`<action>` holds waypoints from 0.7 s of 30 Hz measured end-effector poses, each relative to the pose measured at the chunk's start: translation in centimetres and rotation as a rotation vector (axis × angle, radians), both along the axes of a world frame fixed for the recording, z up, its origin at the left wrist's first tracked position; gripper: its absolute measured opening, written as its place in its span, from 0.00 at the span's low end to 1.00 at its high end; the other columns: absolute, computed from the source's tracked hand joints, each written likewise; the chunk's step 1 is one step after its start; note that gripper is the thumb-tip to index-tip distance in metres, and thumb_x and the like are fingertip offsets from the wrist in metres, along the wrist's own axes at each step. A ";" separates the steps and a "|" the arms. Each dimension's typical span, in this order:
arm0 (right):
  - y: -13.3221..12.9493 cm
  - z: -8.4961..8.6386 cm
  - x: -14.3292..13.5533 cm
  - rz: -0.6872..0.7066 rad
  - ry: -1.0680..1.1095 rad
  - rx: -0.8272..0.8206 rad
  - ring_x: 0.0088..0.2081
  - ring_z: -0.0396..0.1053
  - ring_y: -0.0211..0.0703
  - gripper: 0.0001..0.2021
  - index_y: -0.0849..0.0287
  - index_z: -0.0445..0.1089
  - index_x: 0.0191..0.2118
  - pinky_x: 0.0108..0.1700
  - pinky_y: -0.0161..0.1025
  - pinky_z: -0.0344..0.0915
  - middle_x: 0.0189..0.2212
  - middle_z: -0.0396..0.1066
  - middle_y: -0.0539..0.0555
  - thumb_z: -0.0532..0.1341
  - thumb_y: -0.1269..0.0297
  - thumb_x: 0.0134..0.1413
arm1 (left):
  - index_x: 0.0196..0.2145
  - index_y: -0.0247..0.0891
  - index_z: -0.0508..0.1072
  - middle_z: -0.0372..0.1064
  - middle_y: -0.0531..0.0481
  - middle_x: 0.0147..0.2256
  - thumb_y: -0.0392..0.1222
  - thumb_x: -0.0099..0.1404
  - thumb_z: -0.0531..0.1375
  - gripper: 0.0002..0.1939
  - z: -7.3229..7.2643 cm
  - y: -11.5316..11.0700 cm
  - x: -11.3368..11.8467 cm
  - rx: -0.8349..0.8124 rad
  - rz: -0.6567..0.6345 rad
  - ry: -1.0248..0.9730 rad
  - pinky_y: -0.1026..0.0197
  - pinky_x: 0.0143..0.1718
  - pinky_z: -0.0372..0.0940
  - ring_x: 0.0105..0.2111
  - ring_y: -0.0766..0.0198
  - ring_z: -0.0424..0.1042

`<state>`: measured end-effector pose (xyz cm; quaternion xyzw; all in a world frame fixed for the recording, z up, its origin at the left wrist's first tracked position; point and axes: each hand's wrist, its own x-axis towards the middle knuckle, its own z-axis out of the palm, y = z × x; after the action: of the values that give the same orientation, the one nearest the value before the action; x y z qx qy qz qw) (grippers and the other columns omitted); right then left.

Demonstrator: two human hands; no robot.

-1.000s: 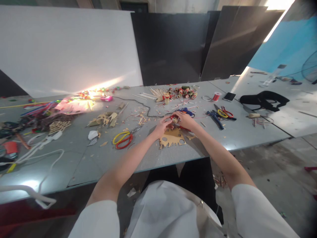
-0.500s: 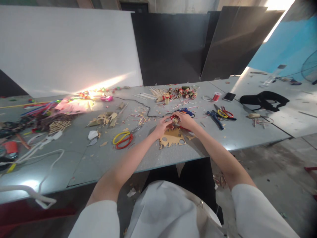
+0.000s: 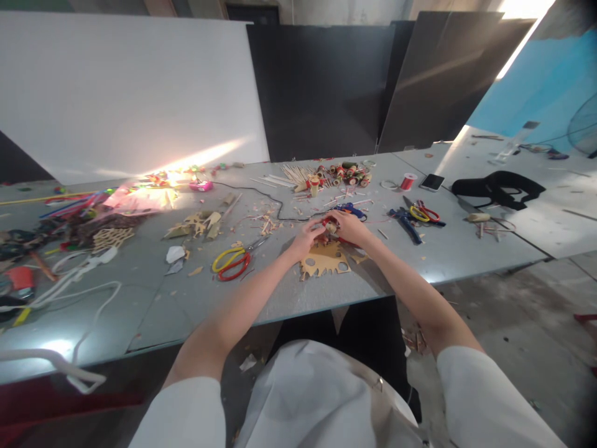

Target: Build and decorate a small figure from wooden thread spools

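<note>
Close together at the middle of the table, my left hand (image 3: 306,239) and my right hand (image 3: 347,226) are closed round a small red and tan piece (image 3: 331,228). Fingers cover much of this piece, so its shape is unclear. Just below it a tan sheet (image 3: 325,259) with round holes and a jagged edge lies flat. A blue glue gun (image 3: 351,210) rests right behind my right hand. Scissors with yellow and red handles (image 3: 234,262) lie to the left of my left forearm.
Red-banded rolls (image 3: 349,174) and thin sticks (image 3: 293,175) are heaped behind my hands. Pliers (image 3: 405,225), red thread (image 3: 407,182), a phone (image 3: 432,182) and a black cap (image 3: 497,188) lie right. A white cable (image 3: 96,261) and tangled craft materials (image 3: 88,218) fill the left.
</note>
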<state>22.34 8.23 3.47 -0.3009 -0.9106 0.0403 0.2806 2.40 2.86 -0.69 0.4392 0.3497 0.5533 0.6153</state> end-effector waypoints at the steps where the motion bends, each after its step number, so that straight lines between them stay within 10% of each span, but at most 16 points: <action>1: 0.0 0.0 0.0 -0.003 0.000 0.000 0.51 0.77 0.56 0.22 0.60 0.73 0.56 0.52 0.43 0.70 0.53 0.79 0.62 0.60 0.76 0.56 | 0.53 0.38 0.77 0.81 0.47 0.37 0.44 0.58 0.74 0.25 0.0 0.0 0.0 0.003 -0.005 0.003 0.58 0.35 0.72 0.28 0.62 0.78; 21: -0.1 0.0 -0.1 0.003 0.015 0.004 0.50 0.77 0.55 0.20 0.60 0.74 0.55 0.50 0.42 0.69 0.51 0.80 0.62 0.61 0.77 0.57 | 0.51 0.38 0.77 0.80 0.47 0.38 0.45 0.58 0.74 0.25 0.2 -0.3 0.0 -0.001 -0.001 0.014 0.58 0.35 0.71 0.28 0.63 0.77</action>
<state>22.26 8.12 3.47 -0.2988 -0.9090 0.0413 0.2877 2.44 2.61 -0.46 0.4428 0.3539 0.5500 0.6133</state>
